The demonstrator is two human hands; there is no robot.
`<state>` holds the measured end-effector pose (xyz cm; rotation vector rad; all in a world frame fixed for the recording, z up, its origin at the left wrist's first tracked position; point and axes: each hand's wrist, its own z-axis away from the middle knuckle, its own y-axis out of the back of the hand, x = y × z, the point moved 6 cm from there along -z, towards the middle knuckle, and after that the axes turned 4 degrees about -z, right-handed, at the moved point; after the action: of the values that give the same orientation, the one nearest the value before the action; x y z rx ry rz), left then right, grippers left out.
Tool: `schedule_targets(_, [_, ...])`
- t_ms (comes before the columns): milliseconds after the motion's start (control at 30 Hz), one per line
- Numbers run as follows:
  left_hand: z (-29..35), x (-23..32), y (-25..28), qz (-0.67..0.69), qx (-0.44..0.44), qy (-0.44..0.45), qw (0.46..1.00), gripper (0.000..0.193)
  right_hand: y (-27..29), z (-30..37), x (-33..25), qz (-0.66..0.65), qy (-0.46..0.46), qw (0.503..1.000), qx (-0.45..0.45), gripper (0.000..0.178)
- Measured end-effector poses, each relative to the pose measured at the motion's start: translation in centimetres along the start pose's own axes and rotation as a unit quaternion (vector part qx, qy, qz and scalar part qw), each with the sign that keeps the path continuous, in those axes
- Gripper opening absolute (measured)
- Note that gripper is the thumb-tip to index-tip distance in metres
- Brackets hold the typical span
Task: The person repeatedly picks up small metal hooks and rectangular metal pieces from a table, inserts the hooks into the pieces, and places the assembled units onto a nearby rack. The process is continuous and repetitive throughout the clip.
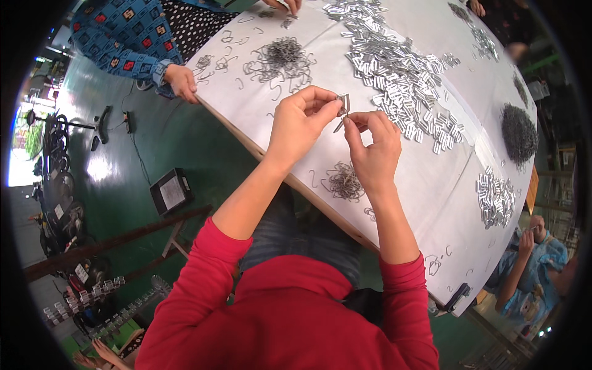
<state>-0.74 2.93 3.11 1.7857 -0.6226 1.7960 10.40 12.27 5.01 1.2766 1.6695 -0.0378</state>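
Over the white-covered table, my left hand (pixel 298 127) pinches a small metal buckle (pixel 345 103) between thumb and fingertips. Close beside it, my right hand (pixel 377 148) has its thumb and forefinger closed at a thin piece of metal (pixel 338 126) just below the buckle; its exact kind is too small to tell. The two hands' fingertips nearly meet. Nearest my right wrist lies a small heap of bent wire hooks (pixel 344 182). Beyond my hands spreads a large pile of flat silvery buckles (pixel 394 80).
More wire hooks (pixel 283 60) lie heaped at the far left, and a dark heap (pixel 518 134) sits at the right near another buckle pile (pixel 495 197). Co-workers' hands (pixel 180 82) reach the table edges. A black bin (pixel 171 192) stands on the green floor.
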Motion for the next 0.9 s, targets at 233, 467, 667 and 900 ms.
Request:
schedule_targets(233, [2.0, 1.1, 4.6, 0.018, 0.102, -0.075, 0.992, 0.012, -3.5, 0.1, -2.1, -0.015, 0.039, 0.996, -0.073, 0.004])
schedule_targets(467, [4.6, 1.2, 12.0, -0.053, 0.200, -0.111, 0.972, 0.011, -10.9, -1.8, 2.3, 0.079, 0.039, 0.980, -0.179, 0.030])
schedule_targets(667, [7.9, 0.5, 16.9, -0.064, 0.239, -0.123, 0.961, 0.011, -12.7, -0.2, 2.7, 0.207, 0.103, 0.936, -0.267, 0.034])
schedule_targets(900, [10.0, -0.6, 18.5, -0.047, 0.254, -0.081, 0.963, 0.010, -13.6, -4.6, 4.5, 0.122, 0.065, 0.963, -0.233, 0.027])
